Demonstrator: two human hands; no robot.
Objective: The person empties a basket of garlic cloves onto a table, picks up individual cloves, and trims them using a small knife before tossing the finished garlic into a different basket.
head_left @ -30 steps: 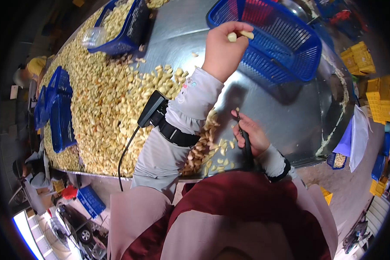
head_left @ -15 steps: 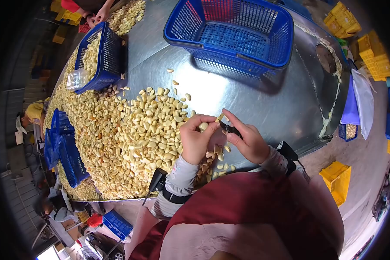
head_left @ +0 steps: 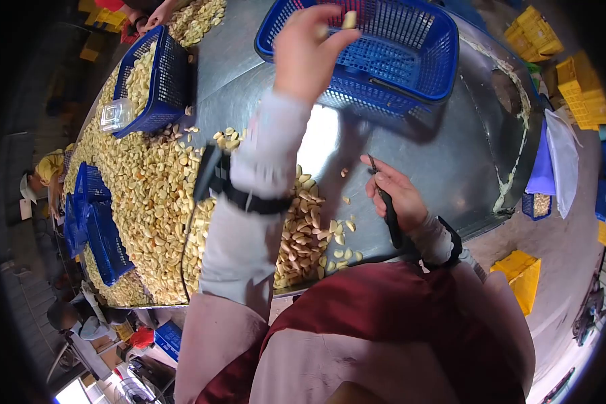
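Note:
Over the near left rim of a large blue basket [head_left: 444, 67], my left hand [head_left: 306, 54] is raised with its fingers apart. A pale garlic clove [head_left: 349, 19] shows by its fingertips, apparently in the air above the basket. My right hand [head_left: 400, 195] is closed on a small knife [head_left: 388, 212] with a black handle, its blade pointing up and away from me. Below my left forearm spreads a wide heap of pale cloves [head_left: 148, 209] on the metal table [head_left: 229, 101].
A blue basket of cloves [head_left: 156, 101] with a clear plastic box [head_left: 117, 115] stands at the upper left. Another person's hands [head_left: 161, 15] are beyond it. Stacked blue baskets [head_left: 108, 242] rest at the left. A yellow crate [head_left: 520, 276] is on the floor at right.
My left hand has moved up and away from the knife to the large basket, and its fingers have spread. My right hand has shifted slightly right, still holding the knife.

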